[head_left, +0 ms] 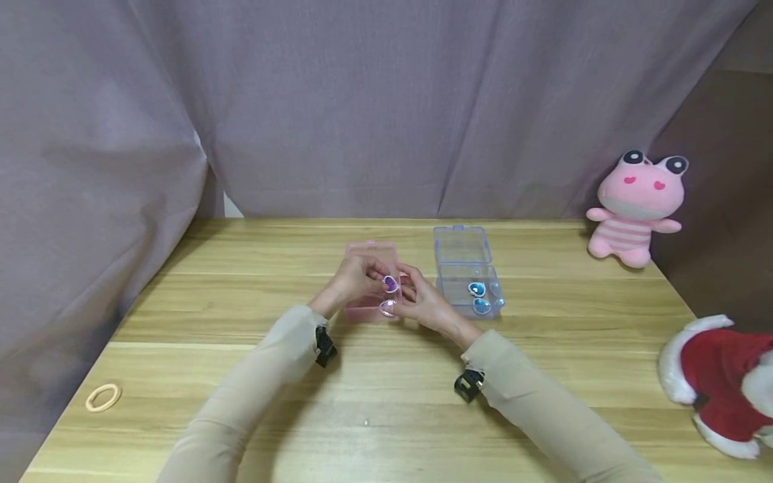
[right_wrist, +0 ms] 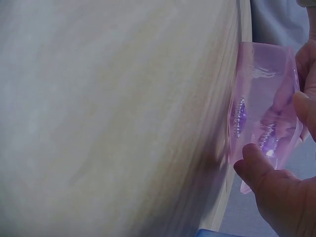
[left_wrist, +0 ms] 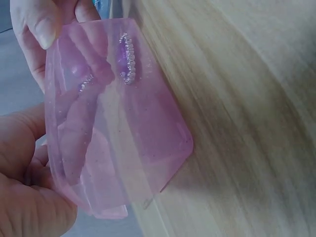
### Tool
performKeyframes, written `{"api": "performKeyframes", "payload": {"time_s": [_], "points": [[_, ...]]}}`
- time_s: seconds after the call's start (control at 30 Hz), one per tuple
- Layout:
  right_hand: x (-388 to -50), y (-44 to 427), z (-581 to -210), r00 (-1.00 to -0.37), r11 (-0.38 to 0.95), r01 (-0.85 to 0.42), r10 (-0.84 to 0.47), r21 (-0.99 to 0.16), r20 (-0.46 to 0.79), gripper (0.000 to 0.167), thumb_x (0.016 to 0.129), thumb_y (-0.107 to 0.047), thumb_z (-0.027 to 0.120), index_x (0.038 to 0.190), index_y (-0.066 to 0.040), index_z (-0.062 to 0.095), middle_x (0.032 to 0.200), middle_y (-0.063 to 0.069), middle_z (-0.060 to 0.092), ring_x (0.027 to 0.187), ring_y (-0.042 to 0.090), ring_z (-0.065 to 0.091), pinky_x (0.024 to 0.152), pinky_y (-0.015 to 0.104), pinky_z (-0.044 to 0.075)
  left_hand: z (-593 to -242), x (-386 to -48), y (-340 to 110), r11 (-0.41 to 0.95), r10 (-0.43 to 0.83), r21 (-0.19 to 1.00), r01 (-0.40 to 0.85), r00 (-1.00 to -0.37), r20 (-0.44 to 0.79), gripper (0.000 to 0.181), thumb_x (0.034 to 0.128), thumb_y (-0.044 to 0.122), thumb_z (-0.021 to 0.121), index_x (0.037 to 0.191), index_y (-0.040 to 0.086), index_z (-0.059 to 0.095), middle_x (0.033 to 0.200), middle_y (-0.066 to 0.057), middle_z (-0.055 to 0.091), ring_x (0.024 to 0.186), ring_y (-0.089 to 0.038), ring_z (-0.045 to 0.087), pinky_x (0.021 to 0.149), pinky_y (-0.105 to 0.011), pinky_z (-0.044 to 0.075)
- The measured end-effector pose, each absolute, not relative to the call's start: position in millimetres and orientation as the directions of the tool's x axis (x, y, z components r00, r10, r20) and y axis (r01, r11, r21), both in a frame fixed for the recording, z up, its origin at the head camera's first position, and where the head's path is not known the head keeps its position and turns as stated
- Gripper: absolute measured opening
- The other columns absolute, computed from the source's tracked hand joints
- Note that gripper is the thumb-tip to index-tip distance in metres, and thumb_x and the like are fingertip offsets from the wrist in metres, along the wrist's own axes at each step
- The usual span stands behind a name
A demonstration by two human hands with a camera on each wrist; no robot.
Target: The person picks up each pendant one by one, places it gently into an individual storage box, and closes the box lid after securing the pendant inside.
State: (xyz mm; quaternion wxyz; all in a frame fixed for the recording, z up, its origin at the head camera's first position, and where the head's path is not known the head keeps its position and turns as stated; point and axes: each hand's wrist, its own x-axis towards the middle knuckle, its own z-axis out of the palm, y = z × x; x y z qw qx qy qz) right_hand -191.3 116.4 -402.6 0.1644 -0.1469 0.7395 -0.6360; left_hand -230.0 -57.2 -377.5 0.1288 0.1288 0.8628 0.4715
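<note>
At mid-table, head view: the left hand (head_left: 355, 278) pinches a purple gem with a beaded silver rim (head_left: 391, 284) between thumb and fingertips, at the open pink translucent box (head_left: 365, 314); the right hand (head_left: 425, 304) grips that box at its right side. A second purple gem (head_left: 387, 308) is seen at the box's near right corner. Just to the right stands a hinged blue box (head_left: 453, 306), lid raised, holding two blue gems (head_left: 477, 290).

Left wrist view: left fingers show through the pink wall around the held gem; the second shows edge-on near the base. Each gem is probably light, rigid and slick-faced, best taken across its beaded rim, where the texture should resist slipping.

Right wrist view: the right thumb lies against the box's outer wall, another finger near its rim. The box appears thin, stiff and light, likely to slide unless steadied; a hard squeeze might crack it.
</note>
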Motion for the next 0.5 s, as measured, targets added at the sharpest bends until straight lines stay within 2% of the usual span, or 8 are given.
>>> {"api": "performKeyframes", "payload": {"time_s": [0.5], "points": [[-191.2, 114.1, -401.3, -0.908, 0.186, 0.006, -0.411, -0.983, -0.083, 0.087, 0.081, 0.003, 0.069, 0.148, -0.004, 0.014, 0.143, 0.027, 0.031, 0.135, 0.037, 0.034, 0.110, 0.041, 0.034, -382.0, -226.1, -49.2, 0.654, 0.343, 0.743, 0.139, -0.931, -0.128, 0.025, 0.0775, -0.007, 0.067, 0.102, -0.001, 0.068, 0.097, -0.014, 0.070, 0.091, -0.024, 0.067, 0.083, -0.028, 0.055]]}}
